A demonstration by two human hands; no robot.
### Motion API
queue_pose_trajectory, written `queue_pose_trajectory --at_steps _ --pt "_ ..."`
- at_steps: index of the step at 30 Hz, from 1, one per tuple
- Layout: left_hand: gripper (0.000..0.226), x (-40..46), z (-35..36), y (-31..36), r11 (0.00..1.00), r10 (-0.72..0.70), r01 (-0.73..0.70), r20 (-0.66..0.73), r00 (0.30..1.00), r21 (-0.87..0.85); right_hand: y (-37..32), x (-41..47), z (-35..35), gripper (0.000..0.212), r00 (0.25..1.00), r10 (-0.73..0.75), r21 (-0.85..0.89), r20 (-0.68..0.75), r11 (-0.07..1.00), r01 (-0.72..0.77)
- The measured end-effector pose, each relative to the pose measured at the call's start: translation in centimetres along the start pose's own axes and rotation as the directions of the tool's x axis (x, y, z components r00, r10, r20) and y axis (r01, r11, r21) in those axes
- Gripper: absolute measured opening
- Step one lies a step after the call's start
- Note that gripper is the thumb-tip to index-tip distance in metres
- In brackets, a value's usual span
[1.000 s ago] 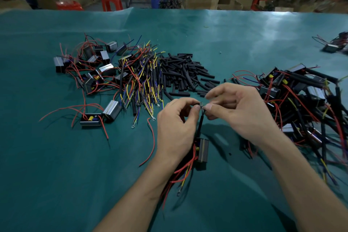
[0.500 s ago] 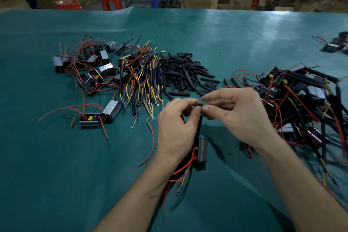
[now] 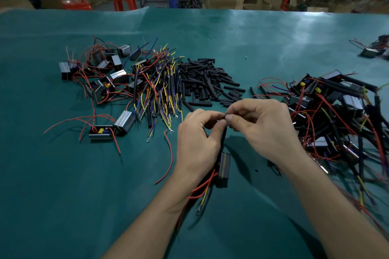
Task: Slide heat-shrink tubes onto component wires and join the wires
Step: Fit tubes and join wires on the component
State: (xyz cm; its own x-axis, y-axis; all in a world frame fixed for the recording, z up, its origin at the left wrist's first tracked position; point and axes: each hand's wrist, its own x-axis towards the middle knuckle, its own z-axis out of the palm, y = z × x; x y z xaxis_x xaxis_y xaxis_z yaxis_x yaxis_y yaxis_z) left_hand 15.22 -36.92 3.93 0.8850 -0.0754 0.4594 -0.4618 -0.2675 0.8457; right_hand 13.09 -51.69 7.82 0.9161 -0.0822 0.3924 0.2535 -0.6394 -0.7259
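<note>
My left hand (image 3: 197, 143) and my right hand (image 3: 263, 130) meet fingertip to fingertip above the green mat (image 3: 63, 206), both pinching the top end of a black heat-shrink tube (image 3: 223, 139) on a wire. Below them hangs a small black-and-silver component (image 3: 223, 166), with red and yellow wires (image 3: 204, 189) trailing under my left wrist. The wire ends between my fingertips are hidden.
A pile of loose black heat-shrink tubes (image 3: 208, 82) lies beyond my hands. Left of it are coloured ring-terminal wires (image 3: 160, 90) and several components with red leads (image 3: 101, 82). A tangled heap of components with tubes (image 3: 336, 115) fills the right side. Boxes and red stools stand behind the table.
Both hands have stayed nearly in place; the fingertips have drawn closer together over the tube's top end, and the component has barely shifted.
</note>
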Motion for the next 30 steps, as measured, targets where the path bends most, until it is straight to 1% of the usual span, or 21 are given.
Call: queue_pose_trajectory --at_steps 2,5,8,10,11,12,13,14,15,16,17,18,19,20,21,22,23,24,26,28,30 --pt "0.009 -0.1 0.1 0.1 1.000 0.016 -0.016 -0.002 1.000 0.016 -0.1 0.0 -0.1 0.012 1.000 -0.027 -0.062 -0.005 0.998 0.027" --pt "0.009 -0.1 0.1 0.1 0.995 0.059 -0.059 0.005 0.998 0.086 -0.4 0.0 -0.2 0.012 1.000 -0.021 -0.131 0.007 0.991 0.021" --pt "0.005 0.0 0.1 0.1 0.987 0.083 -0.084 0.009 0.996 0.139 -0.8 0.1 -0.5 0.014 0.998 0.043 -0.172 0.040 0.984 -0.036" --pt "0.005 0.0 0.1 0.0 0.982 0.095 -0.096 0.011 0.995 0.164 -0.8 0.1 -0.5 0.015 0.992 0.119 -0.170 0.051 0.979 -0.109" --pt "0.005 -0.1 0.1 0.1 0.979 0.103 -0.104 0.014 0.995 0.177 -0.9 0.2 -0.4 0.017 0.982 0.182 -0.143 0.058 0.975 -0.172" --pt "0.006 -0.1 0.2 0.1 0.974 0.114 -0.115 0.016 0.993 0.194 -0.9 0.2 -0.4 0.019 0.963 0.261 -0.068 0.067 0.964 -0.256" --pt "0.006 -0.1 0.2 0.1 0.969 0.128 -0.129 0.018 0.992 0.213 -1.0 0.3 -0.3 0.023 0.934 0.348 0.053 0.086 0.934 -0.353" --pt "0.006 -0.1 0.2 0.1 0.962 0.142 -0.142 0.018 0.990 0.232 -1.1 0.3 -0.3 0.028 0.893 0.433 0.191 0.124 0.873 -0.449" --pt "0.006 -0.1 0.1 0.0 0.956 0.157 -0.156 0.018 0.987 0.250 -1.2 0.3 -0.2 0.032 0.849 0.499 0.311 0.176 0.789 -0.529" --pt "0.007 -0.1 0.1 -0.1 0.950 0.169 -0.168 0.019 0.986 0.263 -1.2 0.4 -0.2 0.035 0.811 0.540 0.394 0.225 0.711 -0.583" --pt "0.007 -0.1 0.1 -0.1 0.948 0.175 -0.174 0.019 0.984 0.267 -1.2 0.4 -0.3 0.034 0.786 0.563 0.434 0.257 0.659 -0.614" --pt "0.006 -0.1 0.1 -0.1 0.949 0.176 -0.174 0.018 0.984 0.262 -1.1 0.5 -0.3 0.031 0.779 0.565 0.447 0.272 0.643 -0.622" --pt "0.006 -0.1 0.1 -0.1 0.952 0.173 -0.171 0.015 0.985 0.252 -1.0 0.5 -0.3 0.028 0.797 0.542 0.442 0.267 0.666 -0.601" --pt "0.006 -0.1 0.0 -0.2 0.956 0.168 -0.165 0.008 0.986 0.241 -0.8 0.4 -0.2 0.024 0.843 0.485 0.396 0.230 0.745 -0.537" --pt "0.006 -0.1 0.0 -0.2 0.962 0.159 -0.154 -0.003 0.987 0.227 -0.5 0.3 -0.2 0.018 0.907 0.388 0.291 0.166 0.859 -0.421" --pt "0.006 -0.1 -0.1 -0.3 0.967 0.146 -0.140 -0.015 0.989 0.211 -0.3 0.2 -0.2 0.012 0.961 0.257 0.153 0.099 0.951 -0.270" --pt "0.006 0.0 -0.1 -0.3 0.973 0.132 -0.124 -0.025 0.991 0.196 -0.1 0.2 -0.2 0.012 0.992 0.115 0.027 0.043 0.993 -0.116" --pt "0.006 0.0 -0.2 -0.4 0.977 0.115 -0.108 -0.031 0.993 0.181 0.1 0.1 -0.2 0.014 1.000 -0.012 -0.057 0.004 0.998 0.012" --pt "0.005 0.0 -0.2 -0.4 0.987 0.076 -0.069 -0.038 0.996 0.148 0.3 0.1 -0.4 0.014 0.983 -0.184 -0.146 -0.028 0.973 0.178" --pt "0.006 0.1 -0.3 -0.3 0.992 0.040 -0.035 -0.034 0.999 0.117 0.5 0.2 -0.5 0.012 0.960 -0.280 -0.207 -0.022 0.940 0.270" --pt "0.006 0.2 -0.3 -0.2 0.995 0.025 -0.022 -0.029 0.999 0.102 0.6 0.2 -0.4 0.012 0.945 -0.327 -0.242 0.006 0.916 0.319"
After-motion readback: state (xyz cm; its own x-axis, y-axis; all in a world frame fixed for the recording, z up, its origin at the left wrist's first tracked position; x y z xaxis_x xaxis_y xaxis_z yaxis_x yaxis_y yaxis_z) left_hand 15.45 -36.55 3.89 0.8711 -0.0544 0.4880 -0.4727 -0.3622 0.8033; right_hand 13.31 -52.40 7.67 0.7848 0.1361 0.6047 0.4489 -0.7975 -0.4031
